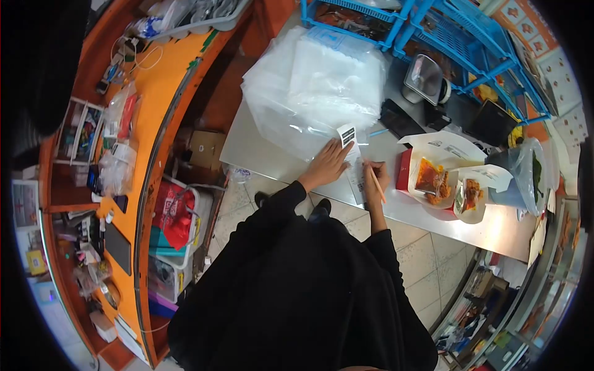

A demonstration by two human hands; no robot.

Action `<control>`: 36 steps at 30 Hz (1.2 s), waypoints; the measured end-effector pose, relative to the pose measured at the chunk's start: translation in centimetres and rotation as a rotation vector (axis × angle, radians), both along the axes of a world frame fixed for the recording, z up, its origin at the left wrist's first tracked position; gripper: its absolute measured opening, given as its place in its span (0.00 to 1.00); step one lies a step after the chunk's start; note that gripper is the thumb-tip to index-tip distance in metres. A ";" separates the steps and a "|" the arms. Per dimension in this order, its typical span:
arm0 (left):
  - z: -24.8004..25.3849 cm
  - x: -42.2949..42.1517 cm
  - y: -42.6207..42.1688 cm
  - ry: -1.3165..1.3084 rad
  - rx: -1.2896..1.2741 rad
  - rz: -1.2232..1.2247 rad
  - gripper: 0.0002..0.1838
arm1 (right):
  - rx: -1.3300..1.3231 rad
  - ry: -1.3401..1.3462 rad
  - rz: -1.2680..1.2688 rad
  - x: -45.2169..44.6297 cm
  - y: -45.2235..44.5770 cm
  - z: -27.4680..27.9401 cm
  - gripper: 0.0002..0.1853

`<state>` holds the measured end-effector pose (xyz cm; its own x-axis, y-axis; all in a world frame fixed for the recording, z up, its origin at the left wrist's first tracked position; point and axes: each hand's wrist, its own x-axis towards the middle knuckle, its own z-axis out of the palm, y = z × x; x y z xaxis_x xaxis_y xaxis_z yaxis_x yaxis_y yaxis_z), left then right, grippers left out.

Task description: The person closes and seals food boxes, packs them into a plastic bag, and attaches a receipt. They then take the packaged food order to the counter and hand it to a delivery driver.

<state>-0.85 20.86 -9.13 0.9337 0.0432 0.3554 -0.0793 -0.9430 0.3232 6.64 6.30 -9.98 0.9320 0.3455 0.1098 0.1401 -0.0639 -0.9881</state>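
Currently, one white paper slip (348,136), dark printed blocks at its far end, is lying on the metal worktop (247,148), that end reaching the stacked clear plastic bags (337,74). Item: left hand (328,164), fingers extended and a little spread, is resting flat upon the slip's left side. Item: right hand (376,175), is pinching an orange pen (378,188) beside the slip's right edge; whether the tip is touching paper, I cannot tell. Item: open red-and-white packaging (403,169), is standing just right of that hand, its flaps raised, and is holding orange-brown food (431,178) in two portions. Item: grey container (508,164), is standing near the packaging, clear plastic showing at its side. Item: dark flat object (399,119), is lying beyond the slip. Item: blue plastic racks (489,34), are lining the far side. Item: second worktop, orange-topped (162,83), is running along the left, carrying assorted goods.
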 end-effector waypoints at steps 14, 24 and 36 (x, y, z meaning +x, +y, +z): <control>0.3 0.5 0.0 -0.039 0.001 0.041 0.29 | -0.251 -0.208 0.048 0.2 0.1 -0.4 0.15; -0.2 0.4 0.4 -0.020 -0.056 -0.010 0.29 | -0.218 -0.170 -0.067 -0.4 0.4 1.3 0.03; -0.5 0.3 -0.1 -0.004 -0.005 -0.013 0.44 | -1.100 -0.672 -0.660 -0.4 -4.0 5.2 0.19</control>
<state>-0.57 20.80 -9.66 0.9329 0.0328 0.3587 -0.0928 -0.9403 0.3275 6.24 2.33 -4.78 0.8318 0.0774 0.5497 0.1943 -0.9682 -0.1577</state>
